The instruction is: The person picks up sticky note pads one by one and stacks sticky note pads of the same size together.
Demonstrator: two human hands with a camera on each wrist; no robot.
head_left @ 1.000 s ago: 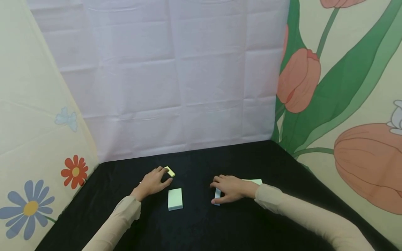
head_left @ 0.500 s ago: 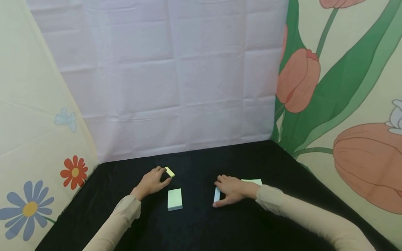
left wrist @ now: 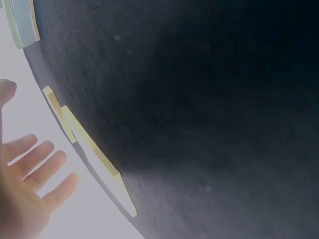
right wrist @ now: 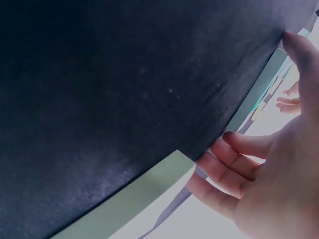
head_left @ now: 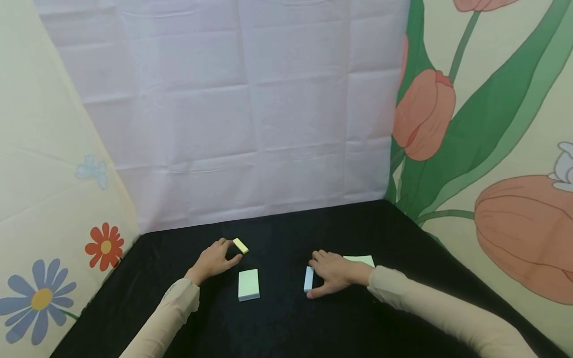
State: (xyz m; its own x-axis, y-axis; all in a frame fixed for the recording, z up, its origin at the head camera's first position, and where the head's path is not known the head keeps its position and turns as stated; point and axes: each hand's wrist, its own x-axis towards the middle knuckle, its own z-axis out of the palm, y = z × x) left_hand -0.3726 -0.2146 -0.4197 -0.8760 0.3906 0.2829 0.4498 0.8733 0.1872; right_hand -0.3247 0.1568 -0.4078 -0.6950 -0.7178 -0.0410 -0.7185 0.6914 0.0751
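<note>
In the head view a narrow light-blue block (head_left: 309, 279) lies lengthwise on the black cloth. My right hand (head_left: 333, 271) is just to its right, fingers and thumb spread near its two ends. The right wrist view shows the block's side (right wrist: 256, 92) between thumb and index finger; contact is hard to tell. A small yellow block (head_left: 240, 245) lies farther back, tilted. My left hand (head_left: 215, 258) hovers beside its left, fingers loosely extended and holding nothing. In the left wrist view a longer pale-yellow slab (left wrist: 94, 144) lies near the small yellow block (left wrist: 59, 114).
A pale-green pad (head_left: 248, 285) sits between the hands, nearer the front. Another pale-green pad (head_left: 360, 259) lies behind the right wrist, partly hidden. Black cloth (head_left: 286, 323) covers the table; a white sheet (head_left: 250, 109) hangs at the back, with flowered cloth at both sides.
My right hand has drawn back rightward from the blue block, which stays in place and shows fully. The left hand has eased slightly left from the yellow block, uncovering more of it.
</note>
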